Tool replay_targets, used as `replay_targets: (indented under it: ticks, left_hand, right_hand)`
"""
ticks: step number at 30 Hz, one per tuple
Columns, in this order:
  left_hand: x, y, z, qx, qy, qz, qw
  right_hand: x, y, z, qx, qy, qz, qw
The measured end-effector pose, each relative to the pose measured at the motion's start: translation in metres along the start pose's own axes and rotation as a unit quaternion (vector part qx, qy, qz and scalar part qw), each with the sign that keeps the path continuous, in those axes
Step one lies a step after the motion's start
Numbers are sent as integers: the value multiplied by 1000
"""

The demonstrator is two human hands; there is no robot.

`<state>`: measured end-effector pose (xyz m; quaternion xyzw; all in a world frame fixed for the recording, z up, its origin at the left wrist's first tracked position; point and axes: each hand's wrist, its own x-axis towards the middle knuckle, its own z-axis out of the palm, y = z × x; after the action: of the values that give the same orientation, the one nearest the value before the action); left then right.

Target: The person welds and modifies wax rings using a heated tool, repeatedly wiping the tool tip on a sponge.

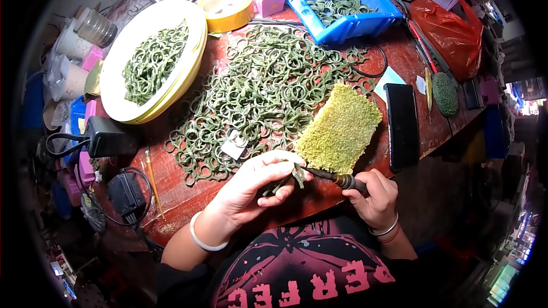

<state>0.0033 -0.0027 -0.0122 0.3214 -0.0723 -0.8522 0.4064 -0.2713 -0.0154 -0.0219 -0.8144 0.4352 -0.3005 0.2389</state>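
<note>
Left hand (257,185): grip clamped on green rings (298,177), at near edge of bench (188,205); right hand (374,197): grip clamped on handle of dark tool (345,181), tip at held rings; yellow pad (342,128) just beyond tool; ring pile (257,91) between white bowl (114,80) and pad; black phone (402,125) right of pad; blue bin (342,35), containing more rings, beyond pile

1 black phone (402,125) lay on the worktop (185,202); 1 yellow tape roll (233,21) sat beside 1 pink box (270,1).

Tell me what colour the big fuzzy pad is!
The pad is yellow-green, seen in the head view.
</note>
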Motion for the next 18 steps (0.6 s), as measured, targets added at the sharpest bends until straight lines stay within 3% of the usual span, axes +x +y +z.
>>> replay_targets:
  ticks: [18]
  left_hand:
    - [0,-1,-2,-7,-15,-1,1000]
  right_hand:
    - [-1,0,1,-8,-1,2,1000]
